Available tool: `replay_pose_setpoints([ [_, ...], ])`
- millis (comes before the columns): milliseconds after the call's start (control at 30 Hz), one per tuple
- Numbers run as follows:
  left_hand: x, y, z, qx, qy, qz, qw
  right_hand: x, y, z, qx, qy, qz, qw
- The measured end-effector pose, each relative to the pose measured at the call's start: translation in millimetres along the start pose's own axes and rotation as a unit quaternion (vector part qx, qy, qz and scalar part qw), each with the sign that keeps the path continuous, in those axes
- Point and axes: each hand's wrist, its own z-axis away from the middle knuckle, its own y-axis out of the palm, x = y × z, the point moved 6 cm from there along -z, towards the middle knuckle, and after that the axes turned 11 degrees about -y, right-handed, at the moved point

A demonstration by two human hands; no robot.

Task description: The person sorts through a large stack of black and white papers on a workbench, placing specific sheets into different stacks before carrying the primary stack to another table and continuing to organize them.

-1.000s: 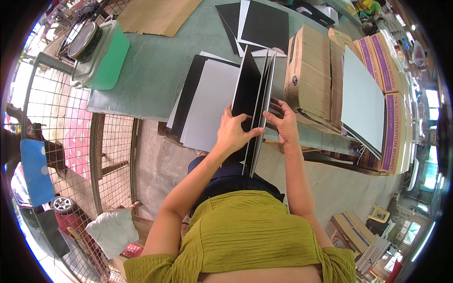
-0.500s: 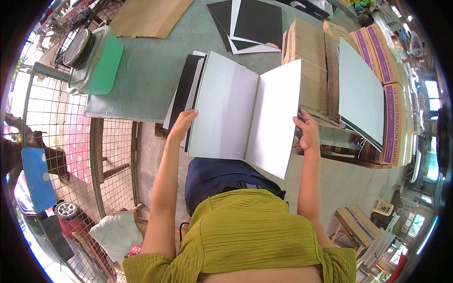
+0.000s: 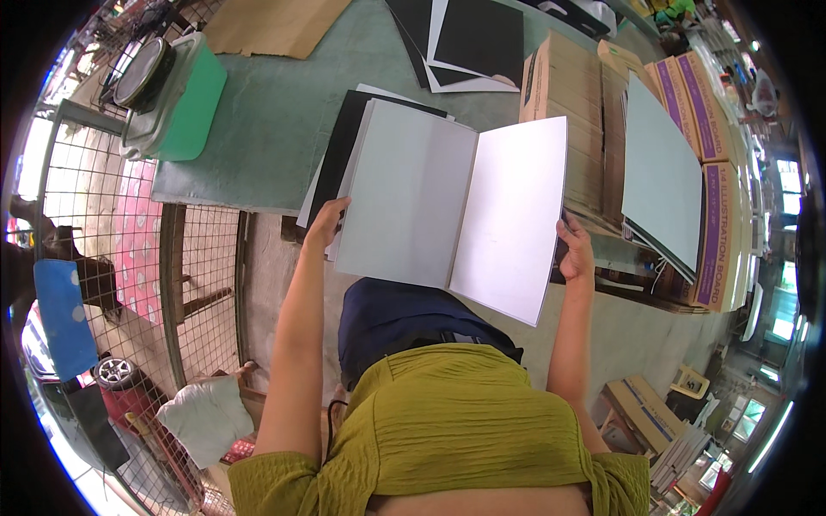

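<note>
Two large white boards (image 3: 404,198) are spread open like a book, meeting along a middle seam above my lap. My left hand (image 3: 327,225) grips the outer edge of the left board, its fingers partly hidden. At the right, my right hand (image 3: 575,248) is closed on the outer edge of the brighter right board (image 3: 512,215), which tilts. Beneath the left board, a loose stack of black and white boards (image 3: 337,155) lies on the green table (image 3: 267,120), near its front edge. Whether the two white boards are joined at the seam I cannot tell.
More black and white boards (image 3: 477,39) lie at the table's far side. Cardboard boxes (image 3: 559,129) stand at right, with pale boards (image 3: 662,176) leaning on them. A green tub (image 3: 194,107) sits at the left corner, beside a wire mesh panel (image 3: 103,206). Brown cardboard (image 3: 267,26) lies behind.
The right board has swung outward and the pair is opened wider, my right hand moving right and slightly down. More of the black board beneath the left one now shows.
</note>
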Motion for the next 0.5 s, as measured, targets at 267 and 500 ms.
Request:
replay_pose_setpoints([
  [267,-13.1,11.4,25.5,0.005,0.045,-0.027,0.999,-9.6,-2.1,-3.3,0.006,0.018,-0.053,0.998],
  [500,-57.1,79.7,104.8,-0.058,0.182,-0.201,0.961,-5.5,71.8,4.9,0.010,0.044,0.019,0.999],
])
